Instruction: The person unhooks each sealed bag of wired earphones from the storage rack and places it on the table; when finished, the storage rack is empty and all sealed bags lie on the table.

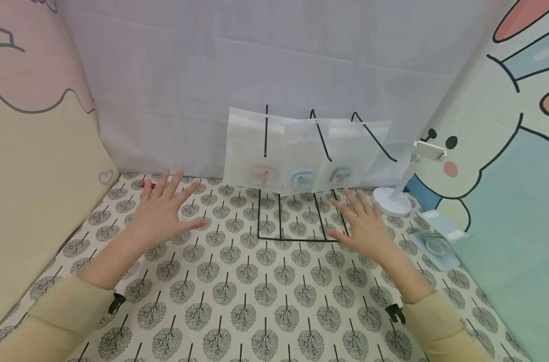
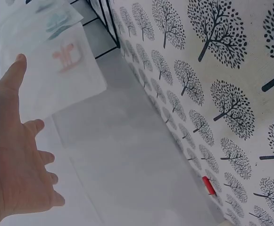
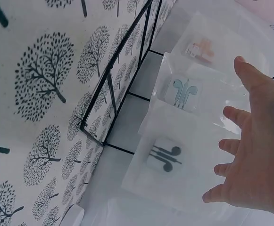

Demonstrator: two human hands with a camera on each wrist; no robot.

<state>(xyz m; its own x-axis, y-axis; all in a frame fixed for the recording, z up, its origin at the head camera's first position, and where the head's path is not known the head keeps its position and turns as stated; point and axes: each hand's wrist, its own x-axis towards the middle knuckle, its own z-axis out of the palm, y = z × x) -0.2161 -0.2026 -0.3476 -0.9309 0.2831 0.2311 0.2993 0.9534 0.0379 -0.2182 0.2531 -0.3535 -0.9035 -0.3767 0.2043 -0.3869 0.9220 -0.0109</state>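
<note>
In the head view, the left hand (image 1: 158,216) is spread left of centre, palm down over the tree-print worktop (image 1: 233,322), its fingertips beside a small red object (image 1: 149,185). The right hand (image 1: 367,226) is likewise spread right of centre, its thumb near the right end of a black wire rack (image 1: 301,240). Three translucent pouches hang from the rack's hooks at upper centre: the left pouch (image 1: 251,146) shows pinkish earphones (image 3: 202,51), the middle pouch (image 1: 299,151) light-blue earphones (image 3: 185,94) and the right pouch (image 1: 344,151) dark earphones (image 3: 167,157). At the right of the frame stands a white phone stand (image 1: 393,201), with a pale-blue folding stand (image 1: 437,251) below it.
</note>
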